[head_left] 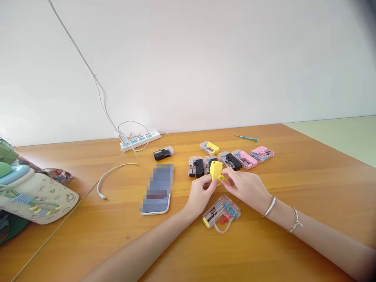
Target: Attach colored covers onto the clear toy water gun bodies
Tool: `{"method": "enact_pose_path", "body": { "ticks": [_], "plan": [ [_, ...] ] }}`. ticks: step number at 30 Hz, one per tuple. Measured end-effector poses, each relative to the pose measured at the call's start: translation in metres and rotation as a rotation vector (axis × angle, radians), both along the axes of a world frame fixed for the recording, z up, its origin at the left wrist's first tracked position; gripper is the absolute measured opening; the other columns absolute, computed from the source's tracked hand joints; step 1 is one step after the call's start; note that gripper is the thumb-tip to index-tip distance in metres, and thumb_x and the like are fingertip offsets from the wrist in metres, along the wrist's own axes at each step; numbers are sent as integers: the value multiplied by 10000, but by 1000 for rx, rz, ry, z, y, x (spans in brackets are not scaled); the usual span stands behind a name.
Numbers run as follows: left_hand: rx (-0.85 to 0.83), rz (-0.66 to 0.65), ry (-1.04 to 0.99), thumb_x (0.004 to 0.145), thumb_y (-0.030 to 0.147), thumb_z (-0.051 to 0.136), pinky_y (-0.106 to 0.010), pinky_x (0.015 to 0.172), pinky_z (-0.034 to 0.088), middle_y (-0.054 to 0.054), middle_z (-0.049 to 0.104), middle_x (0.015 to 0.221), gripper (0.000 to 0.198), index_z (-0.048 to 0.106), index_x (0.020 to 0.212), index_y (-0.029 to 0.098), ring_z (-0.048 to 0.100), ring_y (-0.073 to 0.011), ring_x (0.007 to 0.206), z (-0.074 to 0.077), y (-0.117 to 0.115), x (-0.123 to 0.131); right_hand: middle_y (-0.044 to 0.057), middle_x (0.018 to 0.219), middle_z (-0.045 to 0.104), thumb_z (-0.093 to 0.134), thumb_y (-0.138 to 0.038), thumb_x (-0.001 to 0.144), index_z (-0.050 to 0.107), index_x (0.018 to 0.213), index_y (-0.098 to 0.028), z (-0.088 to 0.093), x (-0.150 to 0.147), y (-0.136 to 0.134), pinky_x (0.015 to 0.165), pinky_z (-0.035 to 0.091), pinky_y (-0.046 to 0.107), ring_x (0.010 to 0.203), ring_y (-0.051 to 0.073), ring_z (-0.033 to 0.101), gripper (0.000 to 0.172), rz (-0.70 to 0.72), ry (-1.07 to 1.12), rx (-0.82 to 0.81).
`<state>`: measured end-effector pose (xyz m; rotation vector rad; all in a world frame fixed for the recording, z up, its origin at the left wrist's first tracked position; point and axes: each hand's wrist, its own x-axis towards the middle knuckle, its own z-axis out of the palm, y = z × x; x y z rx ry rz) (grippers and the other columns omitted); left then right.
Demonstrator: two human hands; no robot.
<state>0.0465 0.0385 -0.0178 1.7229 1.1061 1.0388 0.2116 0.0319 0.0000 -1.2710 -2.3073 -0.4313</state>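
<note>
My left hand (200,194) and my right hand (241,186) meet over the wooden table (282,219), together pinching a yellow plastic toy part (215,171). A small round yellow piece (221,178) sits against it, under my right fingertips. Just below my hands lies a clear mini water gun (221,213) with red and blue parts and a looped cord. Beyond my hands lie several small toy guns in clear packs, including a black one (196,167), a yellow one (209,147) and a pink one (245,159).
A smartphone (156,189) with a blurred screen lies left of my hands. A white power strip (140,141) with a white cable stands against the wall. A thin screwdriver (246,137) lies at the far edge. A patterned fabric bag (35,194) sits at the left.
</note>
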Motion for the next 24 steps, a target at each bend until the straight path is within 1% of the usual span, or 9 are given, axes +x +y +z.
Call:
{"method": "enact_pose_path", "body": {
  "ticks": [2, 4, 8, 13, 18, 24],
  "plan": [
    [3, -16, -4, 833, 315, 437, -210, 539, 264, 40, 279, 617, 300, 373, 582, 166, 287, -95, 601, 1, -1, 0, -28, 561, 623, 340, -351, 938, 542, 866, -169, -3, 4, -1, 415, 236, 220, 422, 86, 540, 281, 25, 70, 29],
    [4, -28, 0, 839, 318, 440, -213, 551, 272, 37, 295, 621, 295, 404, 592, 160, 299, -98, 610, 0, -1, 0, -35, 559, 620, 344, -371, 940, 559, 880, -176, -5, 6, -3, 423, 250, 220, 430, 83, 540, 297, 34, 109, 43],
    [8, -45, 18, 849, 329, 447, -217, 569, 287, 31, 344, 630, 294, 465, 616, 150, 328, -103, 623, -1, -2, -1, -43, 560, 620, 383, -384, 930, 583, 875, -191, -5, 8, -8, 444, 275, 217, 445, 85, 543, 282, 21, 130, 59],
    [41, -66, 81, 865, 325, 431, -214, 574, 301, 28, 393, 635, 293, 524, 655, 143, 352, -104, 624, 2, -5, -1, -49, 560, 619, 401, -391, 919, 576, 846, -199, -1, 8, -16, 437, 271, 214, 449, 82, 539, 270, 3, 155, 29],
    [66, -52, 149, 855, 336, 441, -204, 549, 306, 35, 398, 591, 329, 501, 594, 144, 360, -100, 594, 4, -6, -1, -35, 580, 626, 465, -398, 873, 561, 824, -196, 1, 9, -19, 447, 275, 216, 461, 94, 540, 229, -18, 104, 19],
    [60, -76, 181, 853, 339, 432, -210, 554, 332, 17, 485, 593, 337, 555, 612, 138, 413, -114, 595, 4, -7, -1, -23, 590, 630, 463, -355, 854, 534, 834, -184, 1, 9, -20, 436, 255, 223, 458, 102, 540, 186, -27, 61, -56]
  ]
}}
